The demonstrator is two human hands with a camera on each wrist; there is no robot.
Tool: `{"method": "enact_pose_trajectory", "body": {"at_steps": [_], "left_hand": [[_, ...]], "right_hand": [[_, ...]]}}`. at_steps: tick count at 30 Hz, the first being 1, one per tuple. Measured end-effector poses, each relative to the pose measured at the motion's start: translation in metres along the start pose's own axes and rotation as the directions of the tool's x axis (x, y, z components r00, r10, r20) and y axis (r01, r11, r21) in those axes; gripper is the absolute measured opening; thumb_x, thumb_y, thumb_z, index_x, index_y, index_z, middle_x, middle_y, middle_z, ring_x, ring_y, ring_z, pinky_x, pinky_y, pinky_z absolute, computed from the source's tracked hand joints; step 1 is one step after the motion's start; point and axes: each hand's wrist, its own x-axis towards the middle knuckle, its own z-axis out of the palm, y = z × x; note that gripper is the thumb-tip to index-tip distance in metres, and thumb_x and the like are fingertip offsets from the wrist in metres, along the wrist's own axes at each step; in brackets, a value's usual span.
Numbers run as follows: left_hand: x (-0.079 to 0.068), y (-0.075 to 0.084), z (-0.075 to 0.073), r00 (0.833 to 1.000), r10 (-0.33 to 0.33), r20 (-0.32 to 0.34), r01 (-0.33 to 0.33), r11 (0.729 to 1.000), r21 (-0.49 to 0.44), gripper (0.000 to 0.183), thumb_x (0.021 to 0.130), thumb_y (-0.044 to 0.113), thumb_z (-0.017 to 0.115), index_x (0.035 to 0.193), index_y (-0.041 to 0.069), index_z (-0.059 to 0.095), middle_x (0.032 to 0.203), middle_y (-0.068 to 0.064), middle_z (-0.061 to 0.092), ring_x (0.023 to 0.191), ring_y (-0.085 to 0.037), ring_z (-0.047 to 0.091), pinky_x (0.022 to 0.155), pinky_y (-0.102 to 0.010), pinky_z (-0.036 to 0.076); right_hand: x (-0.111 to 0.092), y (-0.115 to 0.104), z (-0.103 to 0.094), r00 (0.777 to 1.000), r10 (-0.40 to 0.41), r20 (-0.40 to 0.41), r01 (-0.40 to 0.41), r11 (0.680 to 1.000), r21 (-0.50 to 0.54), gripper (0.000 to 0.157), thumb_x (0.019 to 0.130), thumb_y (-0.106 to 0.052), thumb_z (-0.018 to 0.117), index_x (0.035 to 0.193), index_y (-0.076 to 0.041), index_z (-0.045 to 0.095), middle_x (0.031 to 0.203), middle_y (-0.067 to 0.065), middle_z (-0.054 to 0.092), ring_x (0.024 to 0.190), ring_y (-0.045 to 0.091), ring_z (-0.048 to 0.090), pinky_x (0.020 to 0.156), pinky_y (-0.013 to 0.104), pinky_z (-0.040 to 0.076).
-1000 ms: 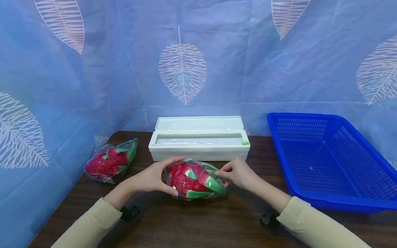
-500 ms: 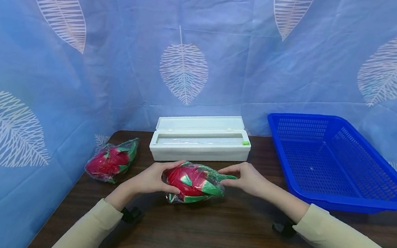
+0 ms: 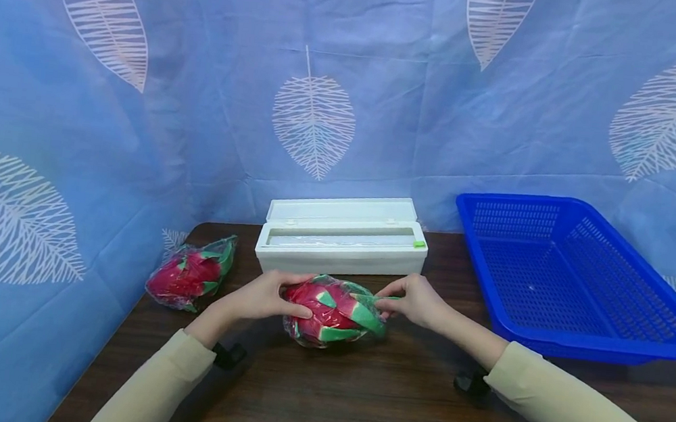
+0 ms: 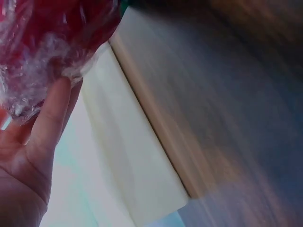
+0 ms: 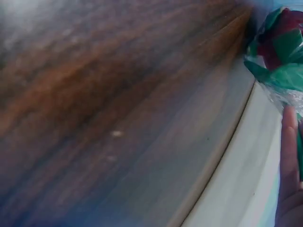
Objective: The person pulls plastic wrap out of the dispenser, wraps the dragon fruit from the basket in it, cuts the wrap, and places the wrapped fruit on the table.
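Observation:
A red dragon fruit (image 3: 328,312) with green scales, wrapped in clear plastic film, is held above the brown table in front of the white box. My left hand (image 3: 259,296) grips its left end, thumb on the near side and fingers behind. At the other end my right hand (image 3: 418,300) pinches the film and a green tip between thumb and fingers. In the left wrist view, crumpled film (image 4: 40,75) bunches against the left fingers. The right wrist view shows the fruit's green scales (image 5: 284,71) just beyond the right fingers. The fruit's underside is hidden.
Behind the hands stands a white film box (image 3: 339,259) with its lid raised and a film roll inside. Another wrapped dragon fruit (image 3: 188,277) lies at the table's left edge. A blue plastic basket (image 3: 594,344) is at the right. A blue leaf-patterned cloth (image 3: 383,127) hangs behind.
My right hand shifted outward to the right, then came back slightly to pinch the film at the fruit's right end. The fruit turned slightly in my left hand, which keeps its grip.

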Motion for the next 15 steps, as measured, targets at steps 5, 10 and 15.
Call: {"method": "enact_pose_trajectory", "body": {"at_steps": [5,10,15], "left_hand": [[0.007,0.002,-0.002,0.998,-0.063,0.012,0.063,0.998,-0.017,0.066,0.085,0.039,0.075,0.14,0.01,0.054,0.126,-0.007,0.062,0.106,-0.02,0.058,0.082,-0.033,0.054],[0.014,-0.003,-0.002,0.997,-0.076,0.013,0.076,0.997,-0.034,0.06,0.09,0.042,0.067,0.137,0.006,0.055,0.122,-0.007,0.064,0.101,-0.02,0.061,0.082,-0.035,0.055],[0.016,-0.011,-0.001,0.997,-0.079,-0.019,0.079,0.997,-0.008,0.052,0.095,0.043,0.059,0.133,0.008,0.06,0.112,-0.004,0.068,0.096,-0.018,0.063,0.081,-0.035,0.055]], "right_hand": [[0.004,0.007,0.003,1.0,0.002,0.011,0.0,0.994,-0.113,0.009,0.089,-0.007,0.07,0.09,0.0,0.076,0.075,0.004,0.072,0.067,0.017,0.068,0.064,0.033,0.057],[0.009,0.008,0.004,1.0,-0.019,-0.024,0.01,0.949,-0.315,0.012,0.088,-0.017,0.073,0.096,-0.008,0.078,0.091,0.001,0.073,0.088,0.018,0.066,0.073,0.034,0.053],[0.005,-0.003,0.006,0.991,-0.12,-0.061,0.087,0.915,-0.393,0.025,0.093,-0.021,0.067,0.113,-0.008,0.072,0.112,0.007,0.069,0.11,0.028,0.061,0.092,0.047,0.049]]}}
